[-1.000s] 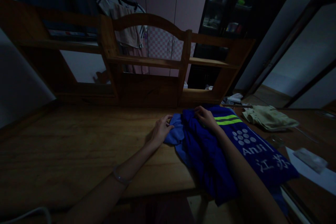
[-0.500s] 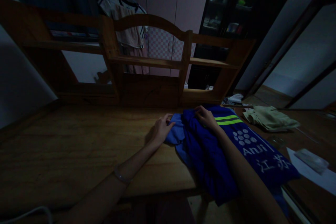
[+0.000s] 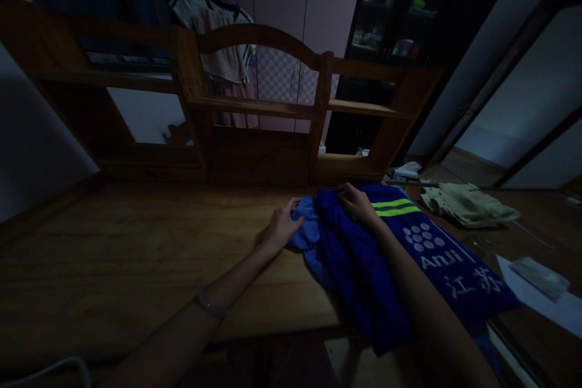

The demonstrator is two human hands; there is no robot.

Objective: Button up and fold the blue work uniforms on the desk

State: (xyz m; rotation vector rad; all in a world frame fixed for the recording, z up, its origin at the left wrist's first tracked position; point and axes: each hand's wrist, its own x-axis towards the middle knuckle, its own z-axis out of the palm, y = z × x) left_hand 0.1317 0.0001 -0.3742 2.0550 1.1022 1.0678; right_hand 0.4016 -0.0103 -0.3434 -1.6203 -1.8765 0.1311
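Observation:
A dark blue work jacket (image 3: 436, 273) lies on the right of the wooden desk, with white lettering, a ring-patterned logo and a yellow-green striped band. Its front part is folded over, and lighter blue cloth (image 3: 309, 227) sticks out at the left. At that lighter cloth's left edge is my left hand (image 3: 279, 227), its thumb and fingers apart and touching the cloth. My right hand (image 3: 357, 203) rests on the jacket's upper part near the band, fingers bent into the dark blue fabric. The tips of its fingers are partly hidden.
A wooden shelf unit (image 3: 259, 109) rises along the desk's (image 3: 136, 254) back edge. To the right are folded pale green cloth (image 3: 470, 203), a clear packet (image 3: 541, 279) and white paper (image 3: 568, 312). A white cable (image 3: 68, 362) curves at the lower left.
My left hand's fingers have shifted very slightly at the lighter cloth. My right hand and the jacket stay where they were.

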